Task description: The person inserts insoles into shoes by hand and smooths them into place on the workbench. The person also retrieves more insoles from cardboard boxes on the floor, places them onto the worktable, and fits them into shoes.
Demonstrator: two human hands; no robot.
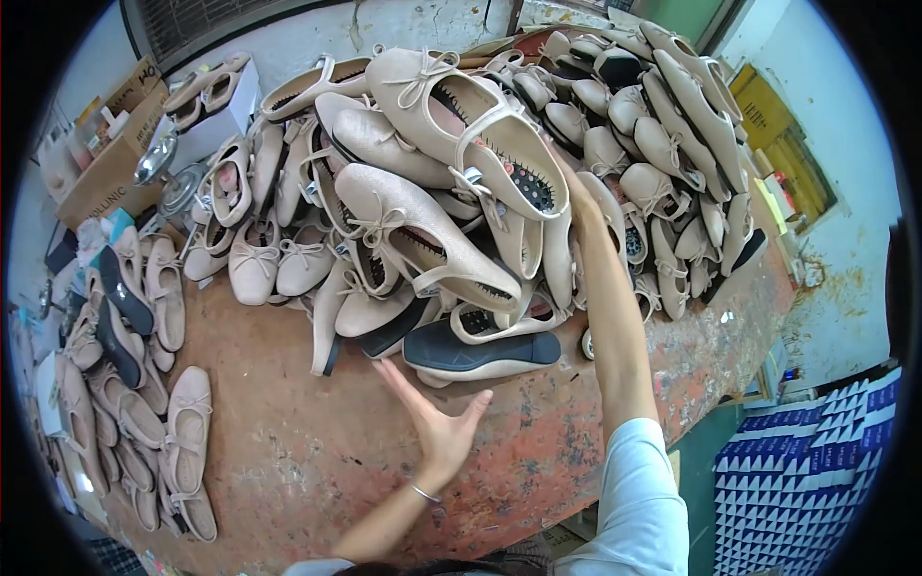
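Where the worn red table [317, 451] lies bare, near its front edge, the left hand [437, 422] spreads flat and holds nothing, just below the heap of beige shoes [432, 192]. Behind that heap the right hand [576, 197] is hidden; its grip cannot be made out.

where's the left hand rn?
Head view, lower centre: the left hand is open above the worn table, just below the dark-soled shoe at the pile's front edge.

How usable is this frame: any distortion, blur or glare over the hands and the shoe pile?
Head view: strong fisheye bending at the black rim; even daylight, no harsh glare; left hand sharp and open on the table; right hand half hidden among the shoes.
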